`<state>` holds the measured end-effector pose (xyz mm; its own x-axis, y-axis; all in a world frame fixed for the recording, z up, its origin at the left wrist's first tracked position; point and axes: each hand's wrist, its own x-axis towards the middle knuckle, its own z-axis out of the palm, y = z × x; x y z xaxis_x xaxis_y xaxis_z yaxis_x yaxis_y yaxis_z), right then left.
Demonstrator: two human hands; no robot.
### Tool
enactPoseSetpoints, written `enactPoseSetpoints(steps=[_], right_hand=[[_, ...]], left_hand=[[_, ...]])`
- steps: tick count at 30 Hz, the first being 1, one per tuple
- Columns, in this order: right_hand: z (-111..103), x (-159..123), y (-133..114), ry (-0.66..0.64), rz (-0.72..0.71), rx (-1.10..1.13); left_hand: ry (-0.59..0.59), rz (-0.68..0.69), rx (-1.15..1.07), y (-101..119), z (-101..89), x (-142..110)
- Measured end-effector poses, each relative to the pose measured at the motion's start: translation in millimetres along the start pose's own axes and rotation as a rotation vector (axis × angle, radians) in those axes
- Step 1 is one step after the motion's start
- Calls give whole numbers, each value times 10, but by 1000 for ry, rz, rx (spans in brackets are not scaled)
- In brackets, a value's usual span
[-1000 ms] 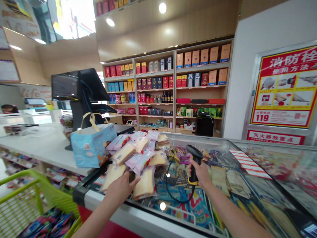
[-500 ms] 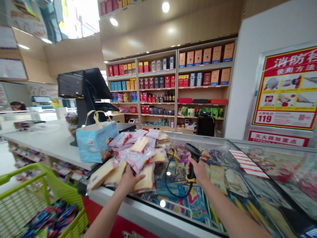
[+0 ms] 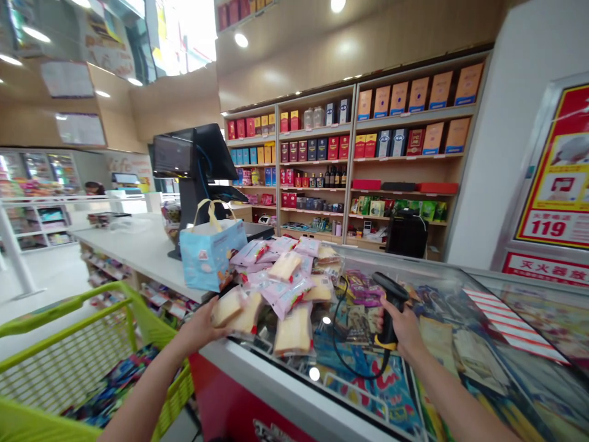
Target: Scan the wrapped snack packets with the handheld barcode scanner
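My left hand (image 3: 201,328) is closed on two clear-wrapped bread packets (image 3: 237,308) at the left edge of the glass freezer lid (image 3: 414,393). They sit at the near side of a pile of bread and pink snack packets (image 3: 288,283); one more bread packet (image 3: 293,331) lies alone in front. My right hand (image 3: 405,331) grips a black barcode scanner (image 3: 390,302) with a yellow base, head pointing left toward the pile. Its black cable (image 3: 340,350) loops over the glass.
A light-blue gift bag (image 3: 207,253) stands left of the pile beside a black checkout screen (image 3: 191,166) on the white counter (image 3: 133,245). A green shopping cart (image 3: 87,356) with colourful packets is at lower left. Shelves of boxed goods (image 3: 350,153) line the back wall.
My left hand slid left off the pile and took up two bread packets, drawing them toward the freezer's left edge. The view turned left. My right hand still holds the scanner.
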<state>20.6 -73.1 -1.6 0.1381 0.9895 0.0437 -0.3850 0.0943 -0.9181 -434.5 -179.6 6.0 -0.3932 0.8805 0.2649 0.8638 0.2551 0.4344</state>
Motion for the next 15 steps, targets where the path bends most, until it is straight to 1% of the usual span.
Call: enactPoseSetpoints(steps=[1, 2, 4, 6, 7, 8, 9, 10, 13, 15], right_hand=[[1, -1, -5, 4, -1, -3], [1, -1, -8, 8, -5, -9], [3, 3, -10, 12, -15, -21], [9, 11, -9, 7, -21, -28], [13, 16, -6, 5, -20, -29], [18, 22, -2, 6, -19, -28], [22, 27, 4, 8, -17, -26], [25, 33, 11, 6, -15, -21], [15, 47, 33, -7, -15, 2], [-9, 60, 34, -5, 3, 7]], left_hand=[[-16, -5, -5, -14, -18, 2], [-7, -12, -7, -26, -43, -8], [50, -13, -35, -31, -102, -48], [134, 17, -97, 45, -137, -105], [164, 50, -132, 138, -134, -135], [178, 95, -160, 277, -110, -163], [171, 153, -183, 464, -63, -188], [135, 224, -193, 694, 8, -206], [-42, 444, -146, 1531, 329, -214], [-144, 500, -63, 2067, 570, -210]])
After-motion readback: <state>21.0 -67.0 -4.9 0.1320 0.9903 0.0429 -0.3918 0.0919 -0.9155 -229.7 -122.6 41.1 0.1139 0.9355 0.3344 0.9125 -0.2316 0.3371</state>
